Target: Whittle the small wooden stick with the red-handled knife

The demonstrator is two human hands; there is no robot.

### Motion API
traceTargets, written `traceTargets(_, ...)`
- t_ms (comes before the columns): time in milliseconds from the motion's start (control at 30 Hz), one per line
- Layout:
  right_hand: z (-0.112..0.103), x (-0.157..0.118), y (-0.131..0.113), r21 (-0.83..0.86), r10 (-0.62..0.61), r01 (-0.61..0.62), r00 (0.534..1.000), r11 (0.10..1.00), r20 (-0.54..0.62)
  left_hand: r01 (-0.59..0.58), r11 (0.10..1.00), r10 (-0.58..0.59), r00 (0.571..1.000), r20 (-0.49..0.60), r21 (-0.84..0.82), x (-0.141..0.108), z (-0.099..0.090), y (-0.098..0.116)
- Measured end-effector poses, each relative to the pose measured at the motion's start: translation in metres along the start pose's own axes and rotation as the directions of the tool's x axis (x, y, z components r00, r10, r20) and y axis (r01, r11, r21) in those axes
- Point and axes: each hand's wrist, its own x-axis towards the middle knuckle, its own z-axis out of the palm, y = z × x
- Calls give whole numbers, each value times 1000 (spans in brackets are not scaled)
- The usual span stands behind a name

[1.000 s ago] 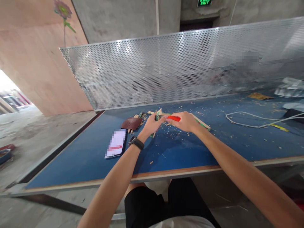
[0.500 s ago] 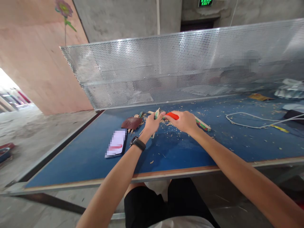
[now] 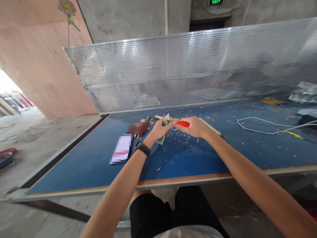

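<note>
My left hand (image 3: 157, 131) is closed around a wooden strip (image 3: 160, 140) with green patches. The strip stands tilted, its pale pointed end showing above my fingers and its lower end below them. My right hand (image 3: 196, 127) grips a red-handled knife (image 3: 183, 124), held against the strip by my left thumb. The blade is too small and hidden to make out. Behind my right wrist lies another wooden strip (image 3: 210, 127), and one more pale stick (image 3: 158, 117) lies beyond my left hand. Wood shavings (image 3: 182, 135) are scattered under and around both hands.
A phone (image 3: 122, 148) and a dark brown curved piece (image 3: 137, 128) lie left of my hands on the blue table (image 3: 81, 165). A perforated metal screen (image 3: 148, 76) rises behind. To the right are a white cable (image 3: 262, 132), a yellow strip (image 3: 294, 134) and a brown packet (image 3: 273, 101).
The wooden strip has turned so that more of its lower end shows below my left hand. My right hand with the knife has shifted slightly right and down.
</note>
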Motion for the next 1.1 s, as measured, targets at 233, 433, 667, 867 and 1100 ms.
traceTargets(233,-2,-1,0,-27,-10,10,1000,1000,7,29,999,-31,998,62,39,-8,-2,8)
traceTargets(433,1,-2,-13,-114,32,-36,999,993,-44,-5,991,1,1000,28,133,-8,-9,12)
traceTargets(667,10,-2,-17,-248,22,-56,990,967,-137,55,993,-50,998,-48,103,-3,-8,9)
traceTargets(867,16,0,-22,-220,61,-110,974,969,-218,95,995,-89,984,-157,32,-6,6,14)
traceTargets(1100,6,-1,-17,-49,47,-52,994,997,-97,98,994,-94,992,-80,48,-12,7,25)
